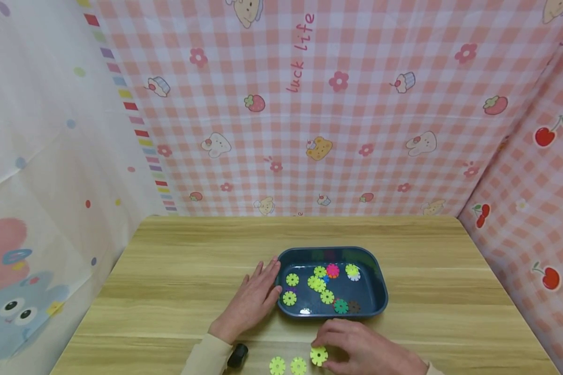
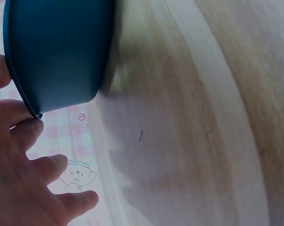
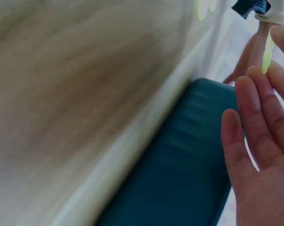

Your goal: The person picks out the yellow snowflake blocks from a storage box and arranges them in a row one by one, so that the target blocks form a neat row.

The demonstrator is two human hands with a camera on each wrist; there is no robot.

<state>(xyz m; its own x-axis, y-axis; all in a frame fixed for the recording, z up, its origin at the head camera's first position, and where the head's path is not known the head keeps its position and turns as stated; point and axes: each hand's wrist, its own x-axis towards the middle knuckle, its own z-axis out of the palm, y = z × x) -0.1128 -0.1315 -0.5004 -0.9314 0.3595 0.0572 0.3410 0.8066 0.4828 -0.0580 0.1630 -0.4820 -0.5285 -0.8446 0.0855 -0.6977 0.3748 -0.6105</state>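
My right hand (image 1: pixel 361 350) pinches a yellow-green notched plastic disc (image 1: pixel 315 360) between thumb and index finger, just in front of a dark blue tray (image 1: pixel 368 291). In the right wrist view the disc (image 3: pixel 268 52) shows edge-on, and the other fingers are extended. Against the tray's left rim rests my left hand (image 1: pixel 251 303), its fingers loosely spread; the left wrist view has the fingertips right at the rim. Inside the tray lie several notched discs: yellow-green ones (image 1: pixel 289 302), a pink one (image 1: pixel 332 269), a green one (image 1: pixel 341 302) and a brown one (image 1: pixel 354 310).
Two yellow-green discs (image 1: pixel 298 361) lie side by side at the front of the wooden table (image 1: pixel 206 250), left of the right hand. A black band (image 1: pixel 237 356) is at the left wrist. Patterned cloths (image 1: pixel 291 125) hang behind the table and at both sides.
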